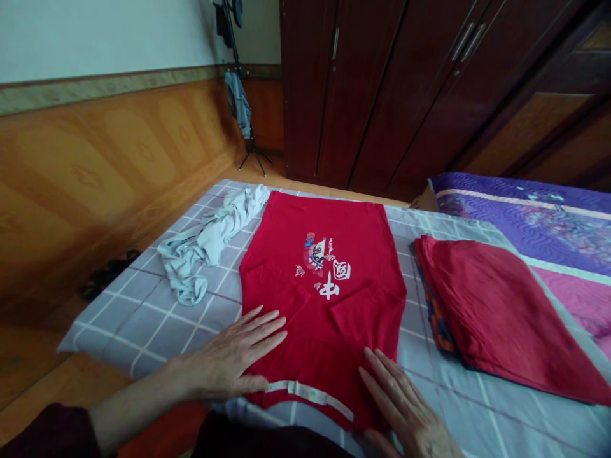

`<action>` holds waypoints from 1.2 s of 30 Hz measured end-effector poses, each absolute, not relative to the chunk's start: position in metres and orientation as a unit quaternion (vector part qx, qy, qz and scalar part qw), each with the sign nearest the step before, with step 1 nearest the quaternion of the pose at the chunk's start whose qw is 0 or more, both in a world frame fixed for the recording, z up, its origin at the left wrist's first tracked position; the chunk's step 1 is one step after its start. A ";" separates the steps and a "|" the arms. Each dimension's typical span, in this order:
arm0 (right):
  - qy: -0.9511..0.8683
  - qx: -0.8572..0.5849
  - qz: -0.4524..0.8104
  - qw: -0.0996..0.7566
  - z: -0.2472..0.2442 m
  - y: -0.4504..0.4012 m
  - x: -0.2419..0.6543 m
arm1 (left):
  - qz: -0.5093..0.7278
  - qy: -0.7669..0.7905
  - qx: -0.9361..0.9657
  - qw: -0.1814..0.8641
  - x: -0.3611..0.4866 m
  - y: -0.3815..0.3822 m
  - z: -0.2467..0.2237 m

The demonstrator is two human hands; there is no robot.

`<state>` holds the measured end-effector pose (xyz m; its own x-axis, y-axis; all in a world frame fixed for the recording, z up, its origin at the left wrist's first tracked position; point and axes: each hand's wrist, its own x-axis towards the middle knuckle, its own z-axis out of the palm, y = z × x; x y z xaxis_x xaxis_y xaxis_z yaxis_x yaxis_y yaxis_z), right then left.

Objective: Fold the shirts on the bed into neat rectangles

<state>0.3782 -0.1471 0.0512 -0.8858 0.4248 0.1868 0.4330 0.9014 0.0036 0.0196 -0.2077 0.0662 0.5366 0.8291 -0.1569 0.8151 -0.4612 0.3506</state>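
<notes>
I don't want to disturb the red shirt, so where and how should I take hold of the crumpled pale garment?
Probably by the thick, bunched middle of the pale garment, from above with the left hand. It lies in a long heap left of the red shirt; its far end is close to the shirt, the middle farther off.

On the front of the red shirt (286, 222), I could read the large white character 中 (329, 287). Just beside it was a framed white character (342, 270), which looked like 國. Small white letters (330, 244) ran sideways near them and seemed to say "CHINA". Inside the collar I saw a pale label (312, 394), but its print was too small for me to read.
</notes>
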 end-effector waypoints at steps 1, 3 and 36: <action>-0.970 -0.224 -0.024 0.091 0.054 -0.149 0.385 | 0.012 0.474 0.858 0.196 0.018 -0.216 0.071; -0.970 -0.221 -0.034 0.098 0.054 -0.149 0.397 | 0.005 0.471 0.864 0.178 0.016 -0.231 0.076; -0.693 -0.424 0.563 0.149 0.124 0.024 0.318 | 0.394 0.551 0.473 0.564 -0.028 -0.077 0.092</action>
<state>0.3184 0.0244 0.1235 -0.5962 0.7554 -0.2719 0.4206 0.0054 -0.9072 -0.0280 -0.0772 0.0924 0.0833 0.9652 -0.2480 0.0777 0.2418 0.9672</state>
